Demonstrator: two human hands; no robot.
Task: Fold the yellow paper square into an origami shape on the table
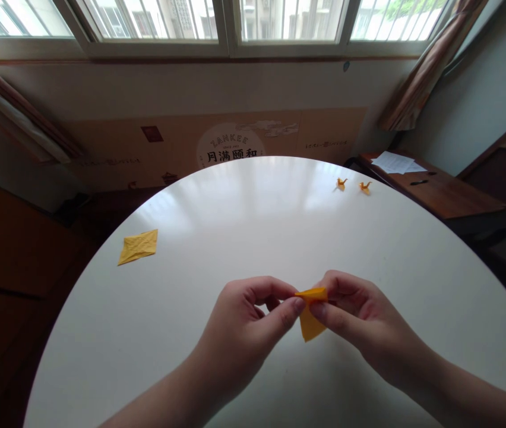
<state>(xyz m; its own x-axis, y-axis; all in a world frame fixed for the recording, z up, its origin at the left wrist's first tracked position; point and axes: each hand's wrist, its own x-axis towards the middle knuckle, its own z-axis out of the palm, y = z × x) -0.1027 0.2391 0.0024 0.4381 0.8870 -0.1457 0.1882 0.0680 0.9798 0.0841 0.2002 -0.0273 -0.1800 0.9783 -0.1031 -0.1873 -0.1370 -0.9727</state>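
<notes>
Between my two hands is a small piece of folded yellow-orange paper (310, 326), raised over the near part of the white table (217, 238). My left hand (253, 324) pinches its left edge between thumb and forefinger. On the other side, the thumb of my right hand (360, 312) presses against the paper's front, with the fingers behind it. The paper has a folded upper edge and a point hanging downward. How its back layers lie is hidden by my fingers.
A creased yellow paper sheet (138, 246) lies at the table's left. Two small folded paper birds, one bird (341, 184) left of the other bird (365, 188), stand near the far right edge. Beyond it, a wooden desk (453, 190) holds white papers (393, 161).
</notes>
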